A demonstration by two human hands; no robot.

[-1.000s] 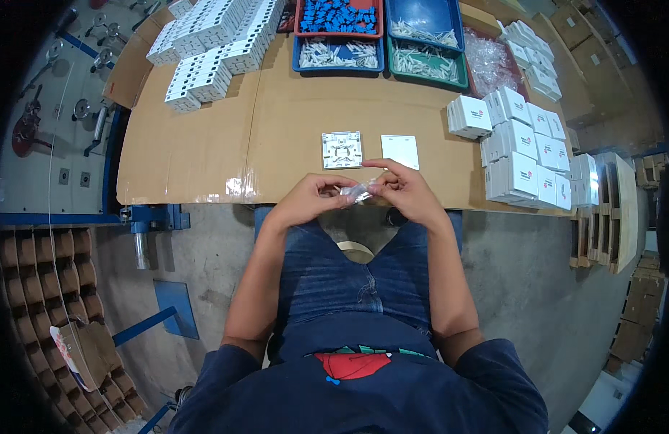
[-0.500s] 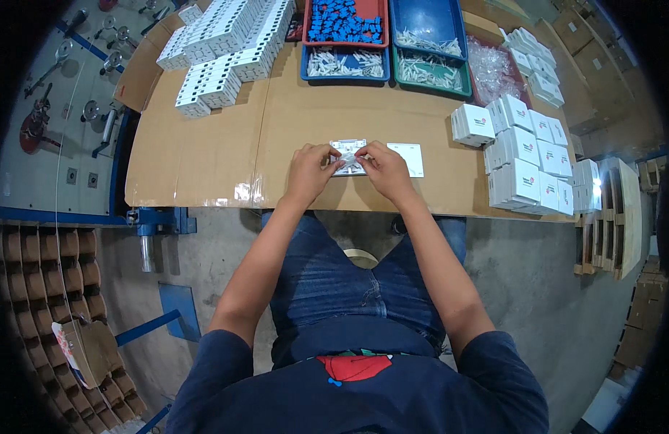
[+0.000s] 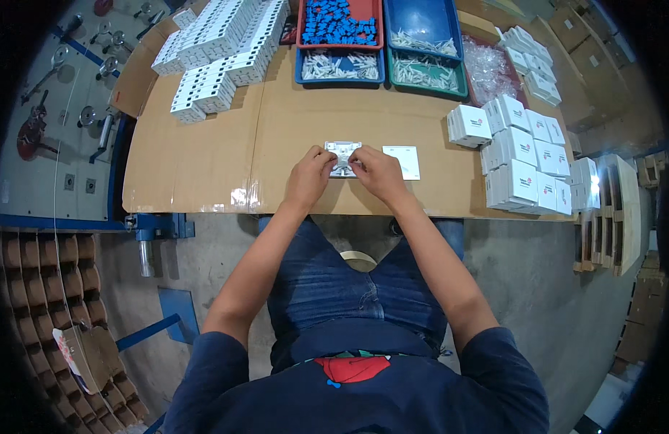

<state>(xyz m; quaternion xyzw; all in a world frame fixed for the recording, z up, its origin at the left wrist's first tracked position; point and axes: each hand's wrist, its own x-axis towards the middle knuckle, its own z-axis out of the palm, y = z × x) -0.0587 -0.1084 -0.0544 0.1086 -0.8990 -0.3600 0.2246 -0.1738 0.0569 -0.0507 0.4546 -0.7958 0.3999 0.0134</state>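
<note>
Both hands are over the table, working at one open white case that lies flat on the cardboard near its front edge, straight ahead of the person. The left hand comes in from the left side of the case, its fingers curled and the thumb and forefinger bent toward each other, tips close together. The right hand mirrors it from the other side, fingers also curled, with thumb and forefinger tips near each other. A narrow gap separates the two hands. Between their fingertips, over the middle of the case, lies one small clear bag; whether either hand's tips clamp it or only press on it, I cannot tell.

Just to the right of the case lies one flat white cover, apart from the right hand.

At the back stand four plastic trays: one red tray of blue pieces, one blue tray of white plugs below it, and, to their right, another blue tray and one green tray, each with white plugs. Beside them, one reddish box holds clear bags. The plugs and blue pieces are too many to count. White blocks are piled at the left and white boxes at the right, too overlapped for a sure count.
</note>
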